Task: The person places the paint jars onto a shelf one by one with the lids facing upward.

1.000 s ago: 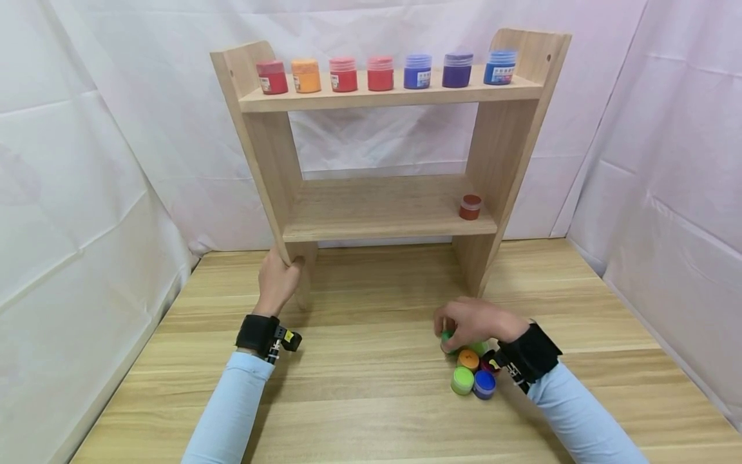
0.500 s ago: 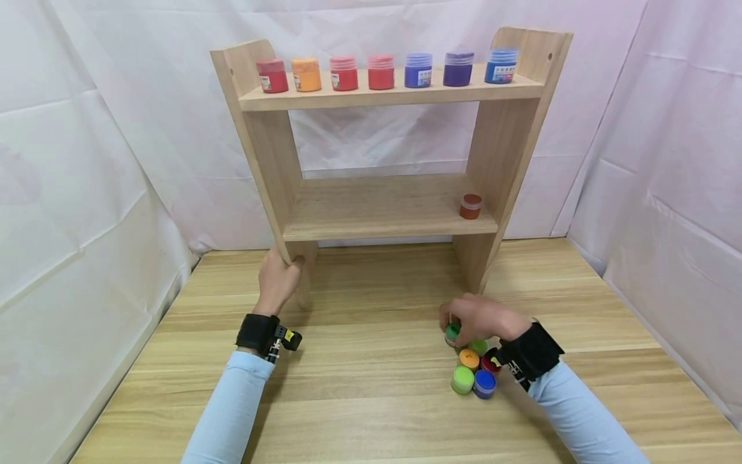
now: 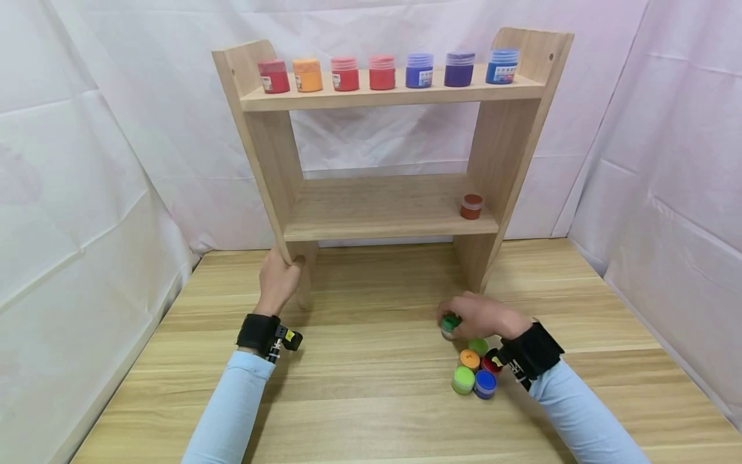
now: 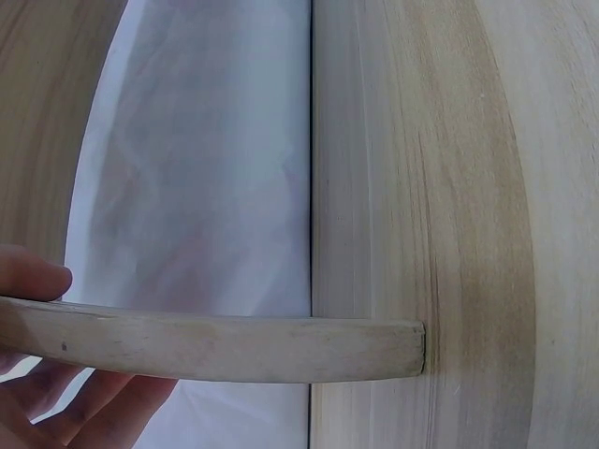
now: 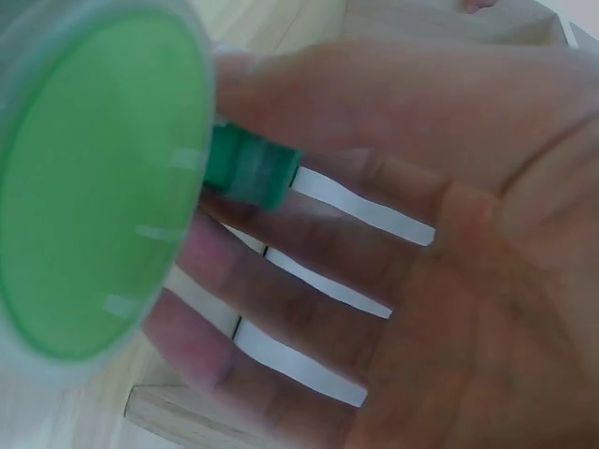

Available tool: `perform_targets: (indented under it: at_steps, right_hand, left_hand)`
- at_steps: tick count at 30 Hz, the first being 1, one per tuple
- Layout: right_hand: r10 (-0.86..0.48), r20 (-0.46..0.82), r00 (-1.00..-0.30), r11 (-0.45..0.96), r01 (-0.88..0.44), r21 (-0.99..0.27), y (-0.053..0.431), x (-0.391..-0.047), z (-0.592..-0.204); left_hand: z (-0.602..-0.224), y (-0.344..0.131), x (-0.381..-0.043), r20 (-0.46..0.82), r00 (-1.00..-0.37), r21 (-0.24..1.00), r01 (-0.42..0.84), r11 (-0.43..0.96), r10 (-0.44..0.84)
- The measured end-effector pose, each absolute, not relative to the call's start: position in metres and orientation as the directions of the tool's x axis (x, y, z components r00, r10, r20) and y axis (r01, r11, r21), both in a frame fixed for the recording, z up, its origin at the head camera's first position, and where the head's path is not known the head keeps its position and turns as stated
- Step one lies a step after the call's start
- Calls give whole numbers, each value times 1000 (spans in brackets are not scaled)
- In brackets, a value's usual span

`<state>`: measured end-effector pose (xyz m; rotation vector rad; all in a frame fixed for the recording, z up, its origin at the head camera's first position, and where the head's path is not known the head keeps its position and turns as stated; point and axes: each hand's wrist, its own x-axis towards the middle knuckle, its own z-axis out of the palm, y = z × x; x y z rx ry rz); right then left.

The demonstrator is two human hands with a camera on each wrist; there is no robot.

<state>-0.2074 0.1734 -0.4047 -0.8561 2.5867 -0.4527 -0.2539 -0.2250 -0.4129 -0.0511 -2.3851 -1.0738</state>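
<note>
My left hand [image 3: 279, 282] grips the left side panel [image 4: 234, 348] of a wooden shelf unit [image 3: 371, 96], thumb on one face and fingers on the other. With thumb and fingers, my right hand [image 3: 481, 316] pinches a small dark green paint jar [image 3: 448, 326], low over the table in front of the unit's right leg. Between thumb and forefinger the same green jar [image 5: 251, 168] shows in the right wrist view. Just below that hand are a light green jar [image 3: 478, 347], an orange jar [image 3: 469, 359], a partly covered red jar [image 3: 491, 365], a lime jar [image 3: 462, 380] and a blue jar [image 3: 485, 384].
Red, orange, blue and purple jars [image 3: 381, 73] line the top shelf. One brown-red jar [image 3: 471, 207] sits at the right end of the middle shelf [image 3: 382, 205]. White cloth [image 3: 666, 161] surrounds the wooden table [image 3: 359, 412].
My right hand has moved the dark green jar slightly away from the other jars, toward the shelf unit. My left hand keeps its grip on the side panel.
</note>
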Motion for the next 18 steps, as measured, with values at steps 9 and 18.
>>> perform_targets:
  at_steps: [9,18]
  right_hand:
    - [-657,-166,-736,703,-518,-487,175,-207,-404]
    - [-659,-66,-749,688,-565,-454,179,-210,-400]
  left_hand:
    - [-412,-224,-254,479,-861,680,241,692,-170]
    - [-412,-224,-254,479,-859,678,234,697,-178]
